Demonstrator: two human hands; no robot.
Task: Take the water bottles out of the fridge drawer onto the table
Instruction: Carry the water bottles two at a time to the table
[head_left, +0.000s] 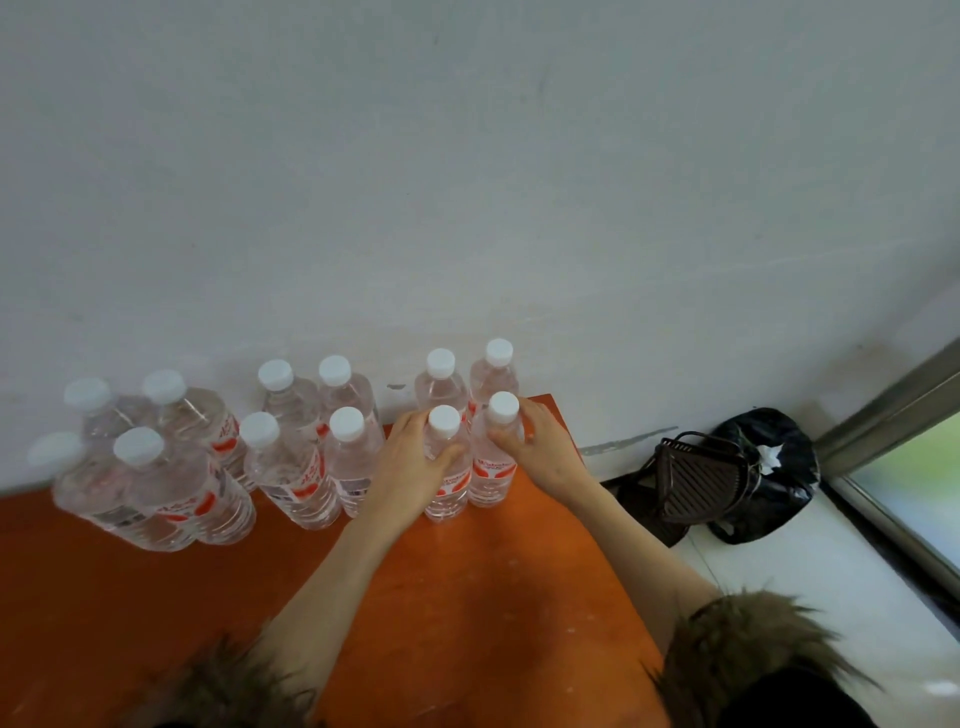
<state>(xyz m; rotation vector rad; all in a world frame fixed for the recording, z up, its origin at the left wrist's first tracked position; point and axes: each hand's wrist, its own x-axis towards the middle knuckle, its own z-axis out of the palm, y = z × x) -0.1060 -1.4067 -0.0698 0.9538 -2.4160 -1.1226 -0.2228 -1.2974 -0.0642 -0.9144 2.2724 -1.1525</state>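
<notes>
A pale wall (467, 182) fills the upper half of the view, and an orange table (467, 597) runs along its foot from about nine o'clock to the centre. Off the table's right edge, at roughly three o'clock, a black bag (779, 467) lies on the white floor (831, 597) with a dark slatted basket (701, 483) against it.

Both bare forearms reach up from fur-trimmed sleeves (753, 649) at six o'clock, converging toward the table's far right corner. The left hand (415, 467) wraps a front-row water bottle (445, 467), thumb across its shoulder and fingers curled round the far side. The right hand (540, 447) grips the neighbouring bottle (496, 457) just to its right, thumb in front and fingers curled behind.

Both held bottles stand upright on the table, long axis vertical, white caps up, touching side by side. Two more upright bottles (467, 379) stand directly behind them at the wall. Further bottles stand in clusters (208, 457) toward nine o'clock, all caps up, red labels showing.
</notes>
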